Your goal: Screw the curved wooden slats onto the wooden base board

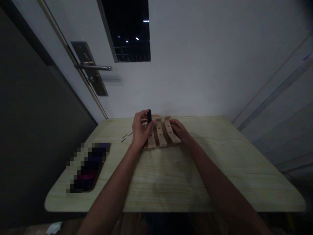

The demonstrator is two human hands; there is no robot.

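Observation:
Several pale curved wooden pieces with drilled holes stand side by side on a brown, glossy base point(160, 147) near the back of the table. My left hand point(141, 129) is closed on a small black block-like piece point(149, 115), held upright between thumb and fingers above the left wooden piece point(151, 140). Between the outer ones lies the middle wooden piece point(160, 133). My right hand point(179, 129) is curled against the edge of the right wooden piece point(171, 130); its fingertips are partly hidden. Behind them, a further light wooden part point(156, 116) shows.
A few thin screws point(124, 137) lie left of my left hand. A phone-like dark object point(90, 169), partly pixelated, rests at the table's left. The pale wood-grain table point(168, 182) meets a white door point(190, 81) with a metal handle point(94, 67).

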